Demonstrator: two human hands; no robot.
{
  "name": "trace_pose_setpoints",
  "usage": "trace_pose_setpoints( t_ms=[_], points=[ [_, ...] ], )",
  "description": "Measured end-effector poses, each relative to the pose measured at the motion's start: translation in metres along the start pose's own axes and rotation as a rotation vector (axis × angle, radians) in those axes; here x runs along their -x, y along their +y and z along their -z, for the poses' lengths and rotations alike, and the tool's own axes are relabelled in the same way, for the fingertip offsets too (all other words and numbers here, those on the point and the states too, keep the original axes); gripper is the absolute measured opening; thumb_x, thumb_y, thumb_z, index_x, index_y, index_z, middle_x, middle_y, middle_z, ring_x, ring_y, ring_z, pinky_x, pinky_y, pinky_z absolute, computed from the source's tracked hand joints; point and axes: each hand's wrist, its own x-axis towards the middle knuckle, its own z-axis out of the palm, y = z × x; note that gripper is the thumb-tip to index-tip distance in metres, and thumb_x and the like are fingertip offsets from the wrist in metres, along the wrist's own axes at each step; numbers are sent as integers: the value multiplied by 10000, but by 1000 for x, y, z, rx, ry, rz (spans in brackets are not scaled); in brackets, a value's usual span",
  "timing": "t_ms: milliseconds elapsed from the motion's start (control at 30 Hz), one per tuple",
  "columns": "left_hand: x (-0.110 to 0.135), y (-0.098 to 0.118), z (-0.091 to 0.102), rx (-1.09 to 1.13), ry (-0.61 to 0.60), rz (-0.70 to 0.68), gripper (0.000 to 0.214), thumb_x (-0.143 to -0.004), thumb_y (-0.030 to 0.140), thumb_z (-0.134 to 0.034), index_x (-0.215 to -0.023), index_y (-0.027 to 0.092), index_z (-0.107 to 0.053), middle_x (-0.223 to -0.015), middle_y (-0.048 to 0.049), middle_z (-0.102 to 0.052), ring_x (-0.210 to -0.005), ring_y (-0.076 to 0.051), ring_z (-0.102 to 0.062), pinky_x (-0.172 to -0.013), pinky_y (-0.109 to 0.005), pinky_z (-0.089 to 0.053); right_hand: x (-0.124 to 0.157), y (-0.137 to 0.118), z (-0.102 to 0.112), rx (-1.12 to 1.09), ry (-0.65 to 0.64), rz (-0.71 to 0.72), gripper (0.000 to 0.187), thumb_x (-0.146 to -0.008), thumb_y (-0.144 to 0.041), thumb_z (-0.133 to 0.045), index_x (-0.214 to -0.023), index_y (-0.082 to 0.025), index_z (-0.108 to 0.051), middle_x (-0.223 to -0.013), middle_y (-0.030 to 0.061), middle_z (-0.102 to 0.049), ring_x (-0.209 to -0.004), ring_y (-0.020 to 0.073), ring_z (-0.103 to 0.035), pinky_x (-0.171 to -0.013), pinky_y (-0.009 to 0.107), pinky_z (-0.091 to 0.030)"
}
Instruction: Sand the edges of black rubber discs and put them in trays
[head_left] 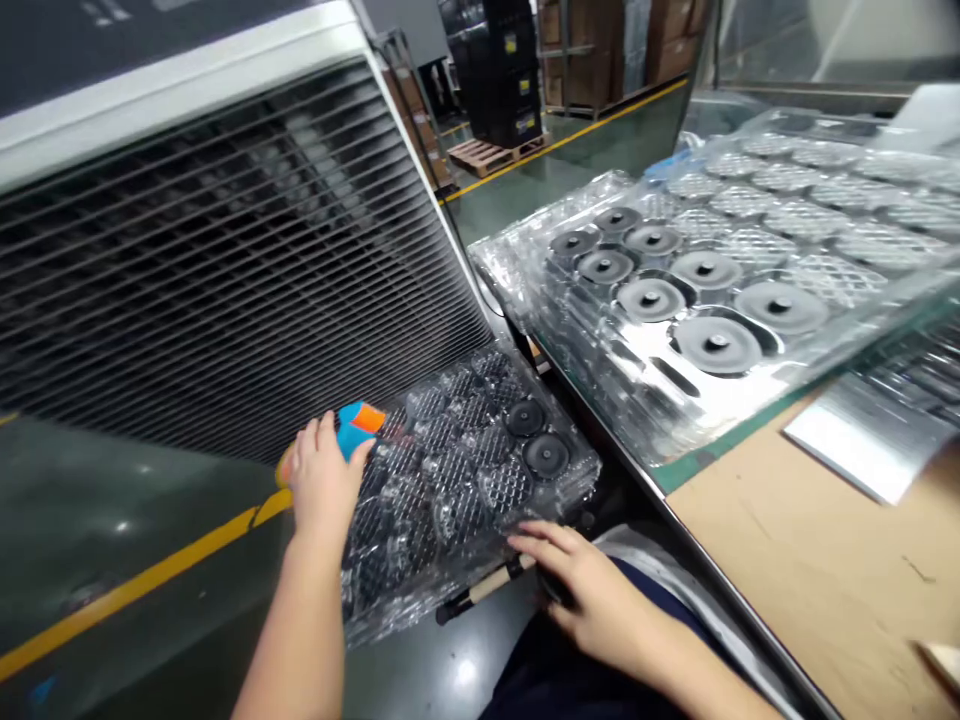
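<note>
My left hand (324, 475) is closed around a blue-and-orange object (358, 428), with a yellow end showing on the far side of the fingers; its kind is unclear. It is above the left part of a clear plastic tray (574, 480). Mesh-patterned pieces fill most of the tray's pockets, and two round black discs (546, 455) sit at its right end. At the tray's front edge, my right hand (581, 590) curls over a dark thing, mostly hidden under the palm.
A slatted rack (375, 190) leans at the left. On the right-hand table, a larger clear tray (626, 385) bears several round grey discs and mesh-patterned pieces. Cardboard (810, 560) and a silvery sheet (870, 435) lie nearer. Black crates (495, 75) stand on a pallet behind.
</note>
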Motion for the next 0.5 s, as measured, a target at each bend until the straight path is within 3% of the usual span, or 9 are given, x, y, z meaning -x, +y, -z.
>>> trace_pose_setpoints(
  t_ms=[67, 100, 133, 200, 267, 300, 367, 500],
  points=[
    [18, 43, 2, 131, 100, -197, 413, -887, 297, -459, -1281, 172, -450, -1283, -150, -539, -1297, -294, -395, -1065, -502, -323, 14, 6, 15, -185, 98, -75, 498, -743, -114, -555, -1224, -242, -558, -1230, 57, -576, -1143, 207, -519, -1032, 375, -377],
    [31, 68, 1, 239, 130, -365, 320, -893, 223, -446, -1203, 232, -524, -1168, -81, -623, -1214, -232, -497, -1055, -443, -366, 24, 9, 24, -289, 165, -128, 415, -756, -141, -569, -1161, -228, -593, -1151, 57, -615, -1087, 204, -552, -1006, 376, -397],
    [45, 95, -2, 487, 162, -672, 327, -871, 130, -451, -1165, 214, -566, -1047, -80, -676, -1104, -231, -579, -1014, -453, -410, 34, 12, 32, -407, 240, -180, 337, -767, -182, -590, -1101, -219, -615, -1089, 55, -635, -1034, 205, -575, -969, 377, -424],
    [77, 151, -9, 670, 73, -1013, 443, -859, 54, -416, -1235, 262, -522, -1046, -29, -692, -1040, -161, -616, -918, -330, -501, 60, 16, 44, -683, 392, -249, 269, -761, -264, -638, -1025, -215, -623, -1014, 45, -641, -949, 203, -603, -879, 366, -475],
    [109, 209, -13, 911, -49, -1288, 479, -846, 36, -447, -1296, 198, -470, -1209, -106, -622, -1170, -200, -538, -933, -356, -491, 89, 20, 50, -942, 562, -248, 245, -763, -300, -644, -996, -231, -617, -961, 32, -643, -890, 192, -623, -822, 350, -502],
    [124, 236, -13, 980, -122, -1417, 495, -845, 53, -478, -1311, 217, -451, -1245, -100, -602, -1224, -221, -491, -982, -417, -452, 104, 22, 49, -1022, 652, -234, 226, -775, -310, -629, -991, -243, -620, -958, 31, -649, -891, 193, -633, -829, 356, -506],
    [151, 285, -11, 946, -300, -1717, 463, -861, 128, -518, -1297, 275, -469, -1298, -50, -574, -1278, -249, -431, -1045, -502, -364, 135, 32, 40, -993, 847, -198, 219, -829, -366, -553, -1011, -276, -634, -1010, 44, -668, -961, 210, -643, -889, 394, -494],
    [187, 349, -7, 926, -391, -2054, 392, -883, 234, -515, -1265, 321, -505, -1329, -57, -546, -1206, -237, -506, -1036, -500, -363, 192, 56, 6, -647, 1160, -195, 350, -818, -556, -500, -1033, -343, -675, -1180, 58, -639, -1122, 266, -584, -915, 452, -491]
  ],
)
